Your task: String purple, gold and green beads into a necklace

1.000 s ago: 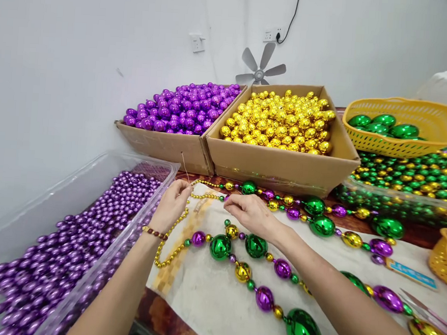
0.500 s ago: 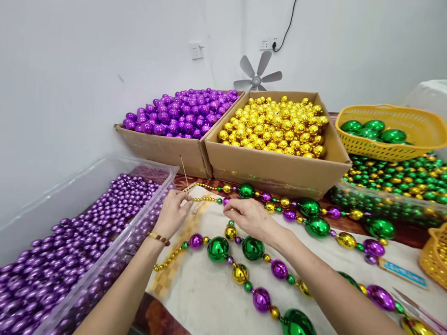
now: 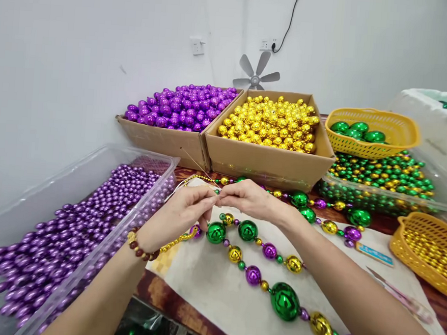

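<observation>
My left hand, with a bead bracelet on its wrist, is closed in a pinch on a thin string. Fingertips of my right hand meet it there, also pinched at the string, and they partly hide a small green bead. The string slants up to the front of a cardboard box. Below my hands a bead garland in purple, gold and green lies on a white cloth; its small gold beads pass by my left wrist. A second garland runs behind my right hand.
Cardboard boxes of purple beads and gold beads stand behind. A clear bin of purple beads is at left. Yellow baskets and a clear bin sit at right, near a box cutter and scissors.
My left hand has moved right and turned, so both hands' fingertips now meet. The string from the box has swung right with them. The view has shifted slightly.
</observation>
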Available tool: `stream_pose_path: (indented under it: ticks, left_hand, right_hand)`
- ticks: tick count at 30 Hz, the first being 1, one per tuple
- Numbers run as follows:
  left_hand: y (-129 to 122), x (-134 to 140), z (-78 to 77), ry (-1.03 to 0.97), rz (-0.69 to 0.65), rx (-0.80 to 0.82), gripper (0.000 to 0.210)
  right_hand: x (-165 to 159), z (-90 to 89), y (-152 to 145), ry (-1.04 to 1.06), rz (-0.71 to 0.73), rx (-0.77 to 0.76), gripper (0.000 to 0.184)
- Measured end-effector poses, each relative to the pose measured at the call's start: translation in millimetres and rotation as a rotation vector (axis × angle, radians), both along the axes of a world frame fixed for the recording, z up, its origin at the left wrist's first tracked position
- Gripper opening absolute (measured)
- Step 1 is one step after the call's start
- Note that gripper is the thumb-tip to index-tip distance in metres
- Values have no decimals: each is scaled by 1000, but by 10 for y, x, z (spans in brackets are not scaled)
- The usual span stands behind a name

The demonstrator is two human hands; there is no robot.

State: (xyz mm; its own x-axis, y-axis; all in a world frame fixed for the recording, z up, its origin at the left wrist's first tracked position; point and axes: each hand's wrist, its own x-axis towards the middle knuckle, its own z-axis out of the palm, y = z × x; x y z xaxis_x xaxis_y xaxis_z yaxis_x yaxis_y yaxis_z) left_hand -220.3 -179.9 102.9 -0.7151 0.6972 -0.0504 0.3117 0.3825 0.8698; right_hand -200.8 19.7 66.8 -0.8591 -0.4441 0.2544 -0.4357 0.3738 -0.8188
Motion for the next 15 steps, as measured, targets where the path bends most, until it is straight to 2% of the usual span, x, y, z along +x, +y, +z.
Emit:
stream_pose_path:
  ticks: [3,6,8,11,13,15]
  left_hand:
    - [-159,26,-41,-172,-12,93,20]
    - [-355,94,-190,-206,17,145,20]
    - [-456,151,-282,-202,74,230,19]
    - [-497,216,-293,-278,214,492,13]
    - [-442,233,-194,-403,294,705,10]
    - [-339,238,-42,-519,330,842,9]
  right_hand:
    - [121,172,123,-165,-52,-202,18]
    - [237,354,238,-203,-154,-378,15]
    - [298,419,279,-183,-186,-432,14]
    - [358,393,275,-68,-251,-274,14]
    - [390,320,253,23,-321,-109,14]
    - [433,255,245,65,-359,-11,22]
